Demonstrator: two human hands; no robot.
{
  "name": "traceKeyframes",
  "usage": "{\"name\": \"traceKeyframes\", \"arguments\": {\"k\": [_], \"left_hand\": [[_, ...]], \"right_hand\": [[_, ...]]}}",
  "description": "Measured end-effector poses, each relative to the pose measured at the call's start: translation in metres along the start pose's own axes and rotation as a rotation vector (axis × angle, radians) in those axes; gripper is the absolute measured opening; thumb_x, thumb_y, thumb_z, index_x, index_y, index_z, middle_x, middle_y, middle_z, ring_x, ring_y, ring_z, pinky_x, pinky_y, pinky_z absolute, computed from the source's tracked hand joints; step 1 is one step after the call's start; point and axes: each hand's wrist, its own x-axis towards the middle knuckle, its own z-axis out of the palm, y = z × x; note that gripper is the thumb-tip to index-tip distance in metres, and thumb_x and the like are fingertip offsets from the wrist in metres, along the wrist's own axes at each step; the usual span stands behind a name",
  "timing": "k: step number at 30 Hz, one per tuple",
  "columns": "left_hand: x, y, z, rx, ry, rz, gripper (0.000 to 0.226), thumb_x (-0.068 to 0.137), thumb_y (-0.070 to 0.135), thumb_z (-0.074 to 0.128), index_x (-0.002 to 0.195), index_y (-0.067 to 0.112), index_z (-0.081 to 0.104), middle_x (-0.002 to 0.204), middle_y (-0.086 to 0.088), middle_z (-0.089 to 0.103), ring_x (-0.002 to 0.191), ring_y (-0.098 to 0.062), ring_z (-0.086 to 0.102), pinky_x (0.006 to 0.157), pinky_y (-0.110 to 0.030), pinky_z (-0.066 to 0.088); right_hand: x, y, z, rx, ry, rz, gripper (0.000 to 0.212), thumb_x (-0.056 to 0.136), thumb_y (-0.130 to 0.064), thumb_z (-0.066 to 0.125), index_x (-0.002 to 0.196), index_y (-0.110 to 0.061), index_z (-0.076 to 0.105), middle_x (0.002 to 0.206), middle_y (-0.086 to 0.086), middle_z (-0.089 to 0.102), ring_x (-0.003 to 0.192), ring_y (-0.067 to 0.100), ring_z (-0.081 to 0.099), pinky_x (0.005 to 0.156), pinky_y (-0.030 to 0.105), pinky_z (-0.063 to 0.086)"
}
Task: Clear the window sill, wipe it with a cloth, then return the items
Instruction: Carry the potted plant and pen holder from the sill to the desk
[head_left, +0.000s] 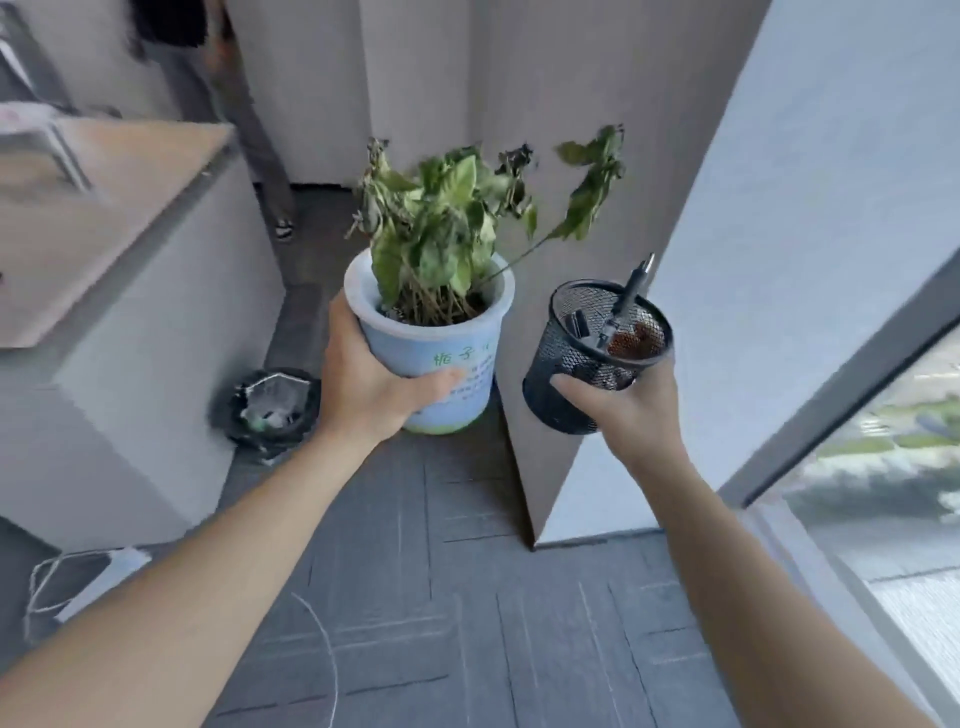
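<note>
My left hand (371, 382) grips a pale blue plant pot (441, 343) with green print, held upright above the floor at frame centre. A wilting green plant (447, 223) grows out of it. My right hand (631, 402) holds a black mesh pen holder (582, 358) from below, tilted slightly left. A dark pen (631, 291) sticks out of the holder, and a brown item lies inside. The window sill (883, 613) runs along the right edge under the glass.
A desk (104, 208) with a grey side panel stands at left. A black-lined waste bin (270, 405) sits on the grey carpet beside it. A wall corner (545, 364) juts out behind the holder. A person's legs (260, 156) stand at the back. Cables lie at lower left.
</note>
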Motion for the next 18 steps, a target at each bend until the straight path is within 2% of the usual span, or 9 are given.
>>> {"name": "traceKeyframes", "arguments": {"k": [2,4,5,8,12,14,16,18], "left_hand": [[0.010,-0.009,-0.055,0.020,0.073,-0.003,0.099,0.040,0.038,0.080,0.122,0.005,0.036,0.126,-0.016,0.051,0.115,-0.022,0.052,0.094,-0.047,0.048],[0.018,-0.018,-0.110,0.070,0.151,-0.017,0.098,0.038,0.041,0.076,0.119,0.005,0.034,0.123,-0.007,0.051,0.110,-0.013,0.053,0.091,-0.027,0.049],[0.021,-0.022,-0.137,0.094,0.181,-0.023,0.099,0.038,0.041,0.075,0.119,0.004,0.034,0.123,-0.007,0.050,0.110,-0.013,0.053,0.090,-0.026,0.049],[0.030,-0.042,-0.213,0.140,0.242,-0.027,0.095,0.039,0.039,0.076,0.117,0.005,0.034,0.126,-0.010,0.048,0.116,-0.020,0.050,0.096,-0.039,0.045],[0.032,-0.066,-0.298,0.236,0.377,-0.057,0.098,0.037,0.044,0.074,0.119,0.008,0.033,0.123,-0.003,0.048,0.113,-0.015,0.049,0.095,-0.025,0.042],[0.034,-0.079,-0.335,0.272,0.432,-0.089,0.100,0.037,0.045,0.074,0.120,0.009,0.033,0.121,-0.001,0.048,0.112,-0.013,0.048,0.092,-0.020,0.041],[0.038,-0.092,-0.370,0.305,0.489,-0.104,0.103,0.037,0.045,0.073,0.123,0.008,0.031,0.124,0.000,0.047,0.113,-0.011,0.047,0.093,-0.017,0.040],[0.044,-0.103,-0.402,0.344,0.549,-0.128,0.102,0.037,0.047,0.072,0.122,0.010,0.031,0.121,0.004,0.046,0.110,-0.005,0.046,0.088,-0.005,0.038]], "right_hand": [[0.008,-0.015,0.059,0.024,-0.067,-0.029,0.080,0.047,-0.033,0.083,0.116,-0.008,0.049,0.118,0.008,0.060,0.110,0.021,0.058,0.096,0.039,0.048],[0.011,-0.027,0.120,0.059,-0.117,-0.022,0.072,0.053,-0.019,0.085,0.113,-0.009,0.046,0.115,0.004,0.059,0.107,0.018,0.057,0.093,0.032,0.046],[0.012,-0.033,0.149,0.083,-0.136,-0.019,0.069,0.056,-0.012,0.085,0.113,-0.009,0.045,0.111,0.001,0.058,0.104,0.015,0.057,0.090,0.026,0.045],[0.009,-0.051,0.231,0.121,-0.226,-0.042,0.063,0.060,-0.007,0.083,0.109,-0.015,0.044,0.099,-0.015,0.054,0.093,0.002,0.054,0.076,0.005,0.041],[0.006,-0.073,0.331,0.146,-0.368,-0.056,0.068,0.060,-0.006,0.082,0.117,-0.007,0.044,0.099,-0.015,0.052,0.091,-0.001,0.052,0.067,-0.006,0.038],[0.008,-0.083,0.374,0.149,-0.417,-0.077,0.072,0.060,-0.006,0.082,0.121,-0.004,0.044,0.101,-0.012,0.052,0.094,0.004,0.051,0.065,-0.009,0.036],[0.012,-0.089,0.419,0.153,-0.470,-0.094,0.072,0.061,-0.006,0.082,0.121,-0.005,0.042,0.096,-0.020,0.048,0.095,0.006,0.049,0.064,-0.010,0.034],[0.016,-0.098,0.462,0.155,-0.530,-0.096,0.071,0.062,-0.007,0.082,0.120,-0.009,0.041,0.095,-0.022,0.046,0.096,0.006,0.047,0.063,-0.011,0.033]]}}
